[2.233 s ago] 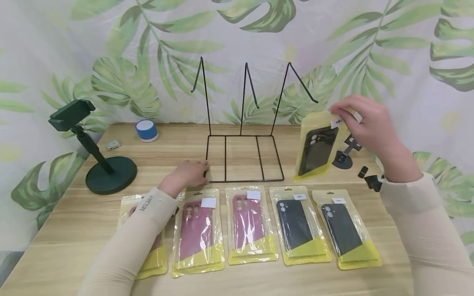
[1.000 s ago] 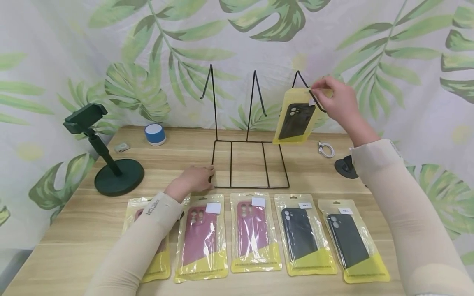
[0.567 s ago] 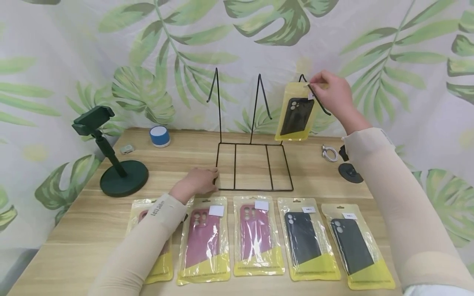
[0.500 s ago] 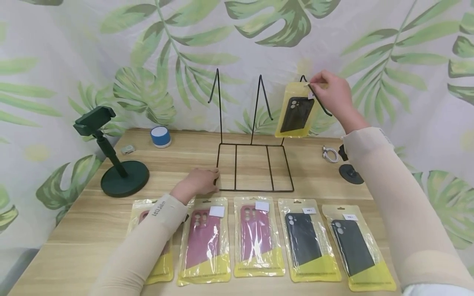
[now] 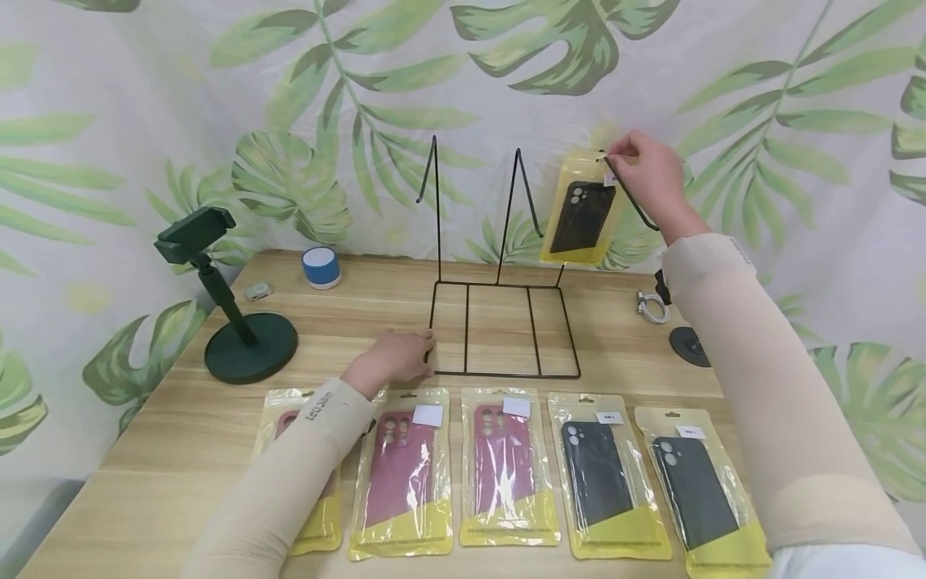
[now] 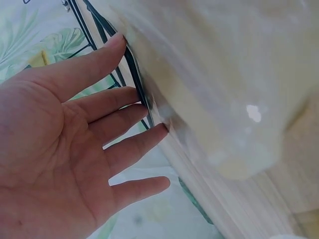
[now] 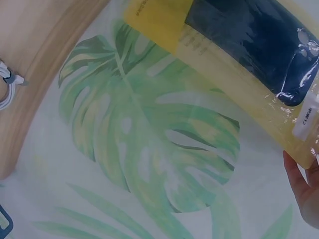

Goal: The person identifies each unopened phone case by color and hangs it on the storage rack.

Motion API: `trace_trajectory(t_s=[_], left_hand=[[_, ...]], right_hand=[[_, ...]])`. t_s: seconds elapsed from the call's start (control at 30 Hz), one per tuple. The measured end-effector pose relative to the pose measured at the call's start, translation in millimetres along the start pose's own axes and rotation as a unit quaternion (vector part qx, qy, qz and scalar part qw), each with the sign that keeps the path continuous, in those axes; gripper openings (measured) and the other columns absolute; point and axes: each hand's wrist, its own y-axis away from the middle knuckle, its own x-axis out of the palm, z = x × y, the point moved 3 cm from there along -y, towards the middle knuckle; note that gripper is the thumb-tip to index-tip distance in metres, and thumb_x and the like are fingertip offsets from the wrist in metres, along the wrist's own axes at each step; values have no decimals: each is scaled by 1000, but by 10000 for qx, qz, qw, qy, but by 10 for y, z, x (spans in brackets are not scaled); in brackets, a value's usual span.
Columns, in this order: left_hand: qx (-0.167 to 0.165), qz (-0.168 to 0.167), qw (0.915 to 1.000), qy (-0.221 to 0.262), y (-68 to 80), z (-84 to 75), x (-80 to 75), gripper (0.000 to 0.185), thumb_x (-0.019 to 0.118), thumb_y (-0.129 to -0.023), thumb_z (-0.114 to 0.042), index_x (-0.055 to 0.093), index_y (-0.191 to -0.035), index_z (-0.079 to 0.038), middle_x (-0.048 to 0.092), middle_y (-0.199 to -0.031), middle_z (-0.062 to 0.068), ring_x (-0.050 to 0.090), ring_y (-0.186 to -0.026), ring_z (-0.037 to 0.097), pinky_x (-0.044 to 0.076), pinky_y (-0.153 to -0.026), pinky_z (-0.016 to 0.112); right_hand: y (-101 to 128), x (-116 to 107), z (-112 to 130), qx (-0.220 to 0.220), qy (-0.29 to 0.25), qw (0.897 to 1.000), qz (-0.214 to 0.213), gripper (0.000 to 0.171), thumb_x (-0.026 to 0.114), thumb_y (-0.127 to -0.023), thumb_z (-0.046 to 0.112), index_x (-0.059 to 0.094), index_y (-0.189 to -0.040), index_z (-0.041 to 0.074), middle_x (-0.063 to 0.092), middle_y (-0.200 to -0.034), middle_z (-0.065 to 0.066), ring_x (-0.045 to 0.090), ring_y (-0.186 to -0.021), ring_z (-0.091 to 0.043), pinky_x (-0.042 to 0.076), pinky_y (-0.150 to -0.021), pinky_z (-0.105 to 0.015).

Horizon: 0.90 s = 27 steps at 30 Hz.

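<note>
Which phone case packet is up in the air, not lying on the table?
The black-case packet pinched by the right hand at the rack's right hook. The other five lie flat in a row.

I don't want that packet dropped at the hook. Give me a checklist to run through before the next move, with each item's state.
1. Right hand pinches the top of the black case packet: ok.
2. Packet's top at the tip of the right-hand hook of the wire rack: ok.
3. Hang hole threaded on the hook: cannot tell, fingers cover it.
4. Left hand steadies the rack's front left corner, fingers flat: ok.
5. Packet hangs apart from the middle hook: ok.
6. Five packets lie in a row in front of the rack: ok.
</note>
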Motion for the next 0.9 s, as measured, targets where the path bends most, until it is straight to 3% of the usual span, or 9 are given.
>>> trace_trajectory(t_s=[0.13,0.23,0.37,0.47,0.7,0.9], left_hand=[[66,-1,10000,45,-40,-48,-9,64,63,-96,-34,42,-149,-4,35,-160,12,40,-143,37,20,-119,65],[112,6,9999,58,-54,-64,-6,64,63,-96,-33,42,-149,-3,35,-159,13,40,-142,38,21,-119,65],[140,29,9999,35,-45,-46,-21,65,63,-96,-33,41,-149,-3,34,-159,14,40,-141,41,26,-118,64],[157,26,9999,6,-30,-13,-52,64,63,-97,-32,41,-149,-2,34,-160,15,40,-140,43,31,-116,61],[171,-6,9999,14,56,131,-56,64,61,-97,-31,40,-149,1,33,-159,17,40,-141,43,35,-115,56],[121,-12,9999,91,139,233,-95,65,60,-98,-30,37,-150,1,31,-160,18,38,-141,45,32,-116,60]], right_hand=[[50,-73,-74,56,-87,9999,-21,38,50,-103,32,58,-133,10,60,-139,-11,54,-131,-30,40,-112,-46],[176,-140,-144,57,-177,9998,-103,47,50,-103,29,46,-147,13,47,-153,-8,42,-142,-28,33,-119,-45],[502,-227,-238,-53,-153,9997,-185,57,52,-102,24,33,-154,12,34,-160,-9,30,-148,-30,25,-123,-47],[816,-251,-333,-270,7,9996,-111,59,57,-99,17,34,-152,6,36,-158,-16,30,-147,-36,24,-123,-51],[1539,-100,-589,-393,604,9943,786,54,63,-95,14,45,-144,-1,45,-146,-28,38,-136,-47,30,-114,-62],[1952,100,-777,-361,978,9729,2064,42,63,-95,15,57,-133,-3,58,-135,-27,52,-125,-47,43,-103,-62]])
